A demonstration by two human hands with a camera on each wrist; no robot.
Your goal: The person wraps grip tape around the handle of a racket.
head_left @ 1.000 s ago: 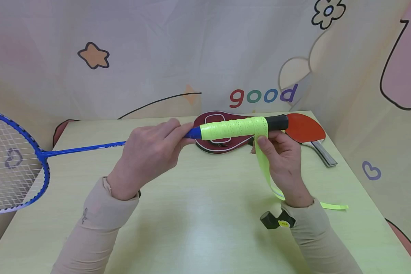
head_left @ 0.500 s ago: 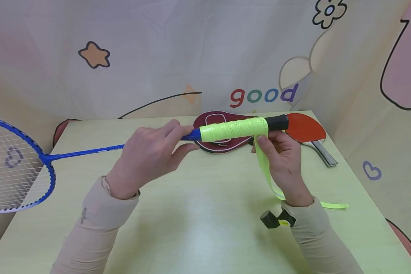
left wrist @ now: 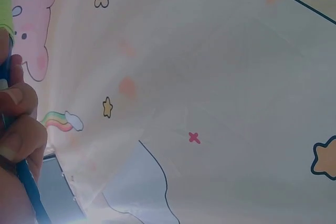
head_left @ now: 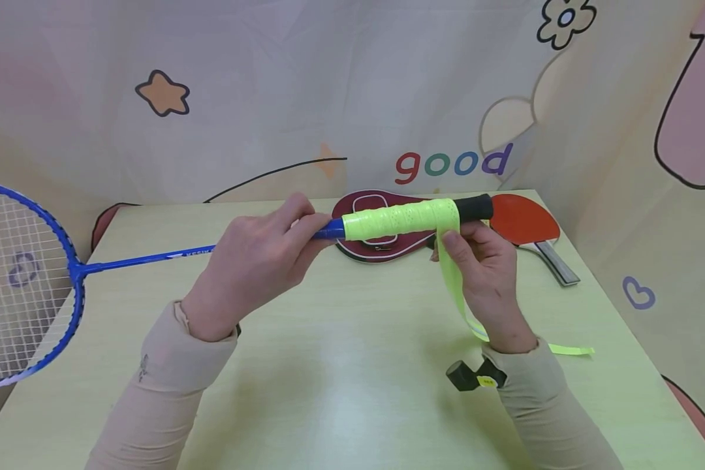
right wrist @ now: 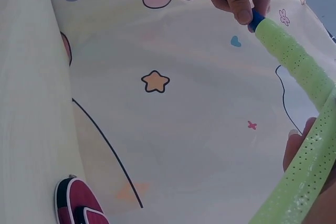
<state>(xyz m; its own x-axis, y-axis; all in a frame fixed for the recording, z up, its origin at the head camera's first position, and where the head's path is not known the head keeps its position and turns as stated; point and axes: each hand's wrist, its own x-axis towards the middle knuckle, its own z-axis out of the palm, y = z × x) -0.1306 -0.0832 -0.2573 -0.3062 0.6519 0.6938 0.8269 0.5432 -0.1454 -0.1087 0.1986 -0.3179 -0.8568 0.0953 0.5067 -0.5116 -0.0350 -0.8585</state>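
Observation:
A blue badminton racket (head_left: 147, 259) is held up above the table, its strung head at the left. The left hand (head_left: 258, 264) grips it by the blue cone just below the handle; in the left wrist view that hand (left wrist: 21, 129) curls round the shaft. Bright green perforated tape (head_left: 396, 220) is wound in overlapping turns over much of the handle, and the black butt end (head_left: 474, 207) is uncovered. The right hand (head_left: 490, 281) pinches the loose tape (head_left: 450, 267) between thumb and fingers close under the handle. In the right wrist view the tape (right wrist: 310, 166) stretches from the handle.
Behind the handle a dark red paddle case (head_left: 382, 251) lies on the table (head_left: 329, 365). To its right is a red table tennis bat (head_left: 523, 219). The tape's free end (head_left: 572, 350) shows beyond the right wrist, where a black device (head_left: 463, 376) is worn. A printed cloth hangs behind.
The racket has turned about its long axis, so its strings face the view more. The left thumb and fingers loosened on the cone, then closed again. The right hand has stayed nearly still.

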